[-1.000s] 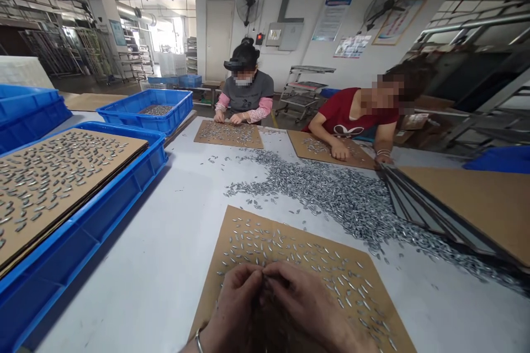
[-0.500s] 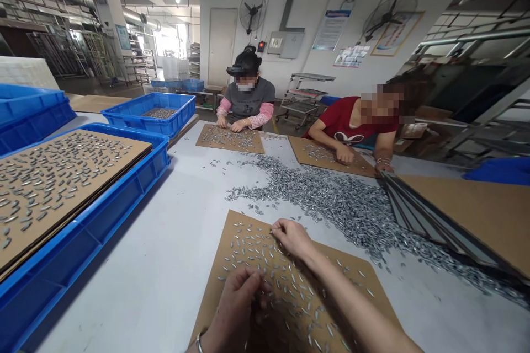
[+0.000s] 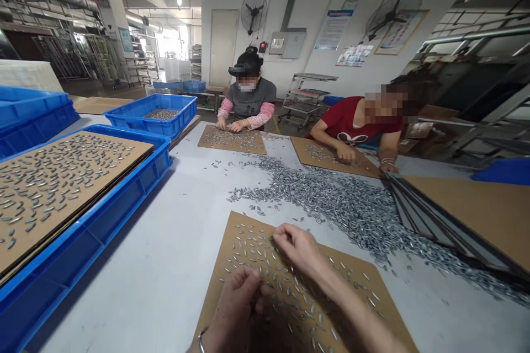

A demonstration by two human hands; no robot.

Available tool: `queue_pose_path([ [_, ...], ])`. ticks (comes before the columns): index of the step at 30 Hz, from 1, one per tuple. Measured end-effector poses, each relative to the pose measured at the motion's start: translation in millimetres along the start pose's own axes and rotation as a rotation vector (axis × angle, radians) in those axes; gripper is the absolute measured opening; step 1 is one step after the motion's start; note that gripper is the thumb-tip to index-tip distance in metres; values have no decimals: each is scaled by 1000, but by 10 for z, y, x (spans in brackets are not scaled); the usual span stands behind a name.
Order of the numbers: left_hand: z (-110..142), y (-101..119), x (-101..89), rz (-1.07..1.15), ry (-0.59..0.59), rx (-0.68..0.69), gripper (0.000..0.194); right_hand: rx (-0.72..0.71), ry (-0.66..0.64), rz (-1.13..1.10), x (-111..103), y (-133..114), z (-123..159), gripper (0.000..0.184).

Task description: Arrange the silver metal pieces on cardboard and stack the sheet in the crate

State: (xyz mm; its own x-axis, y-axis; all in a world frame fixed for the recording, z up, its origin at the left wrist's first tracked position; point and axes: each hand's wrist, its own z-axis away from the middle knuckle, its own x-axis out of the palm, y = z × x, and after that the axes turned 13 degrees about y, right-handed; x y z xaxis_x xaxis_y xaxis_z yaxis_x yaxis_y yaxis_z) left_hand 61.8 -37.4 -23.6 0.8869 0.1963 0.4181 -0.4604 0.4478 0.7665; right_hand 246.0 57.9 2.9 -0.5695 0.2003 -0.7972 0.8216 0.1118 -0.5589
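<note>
In front of me lies a brown cardboard sheet (image 3: 226,245) dotted with small, silvery, leaf-shaped metal pieces (image 3: 285,288), spaced apart in loose rows. Over its far part, my right hand (image 3: 298,247) has thumb and forefinger pinched together at the sheet's surface, with a small metal piece at the fingertips. Lower and to the left, my left hand (image 3: 240,306) hovers over the sheet with curled fingers, thumb against forefinger; what they hold, if anything, is hidden. A large heap of the same metal pieces (image 3: 331,193) spreads over the white table beyond the sheet.
A blue crate (image 3: 124,198) at left bears stacked cardboard covered with pieces; another blue crate (image 3: 178,118) stands behind it. Two co-workers (image 3: 250,96) (image 3: 351,127) handle pieces on their own sheets across the table. Stacked boards (image 3: 476,204) lie at right.
My right hand has shifted slightly towards me, its fingertips still pinched low over the sheet. The left hand stays nearly in place. The whole view has shifted a little.
</note>
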Motion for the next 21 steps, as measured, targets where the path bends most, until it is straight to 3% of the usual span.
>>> queue_pose_path([
  [3, -12, 3, -11, 37, 17, 41, 58, -170, -132, -159, -83, -171, 448, 28],
  [5, -7, 4, -10, 70, 11, 56, 54, -225, -149, -191, -103, -242, 675, 27],
  [9, 17, 2, -4, 104, 16, 58, 48, -186, -102, -211, -102, -295, 836, 23],
  [16, 33, 25, 7, 187, -23, -81, 52, -107, -116, -273, -116, -298, 708, 25],
  [19, 37, 61, 23, 146, 10, -91, 56, 11, -20, -217, -200, 18, 431, 31],
  [21, 37, 77, 31, 122, 7, -91, 58, 105, 65, -61, -271, 320, 201, 24],
])
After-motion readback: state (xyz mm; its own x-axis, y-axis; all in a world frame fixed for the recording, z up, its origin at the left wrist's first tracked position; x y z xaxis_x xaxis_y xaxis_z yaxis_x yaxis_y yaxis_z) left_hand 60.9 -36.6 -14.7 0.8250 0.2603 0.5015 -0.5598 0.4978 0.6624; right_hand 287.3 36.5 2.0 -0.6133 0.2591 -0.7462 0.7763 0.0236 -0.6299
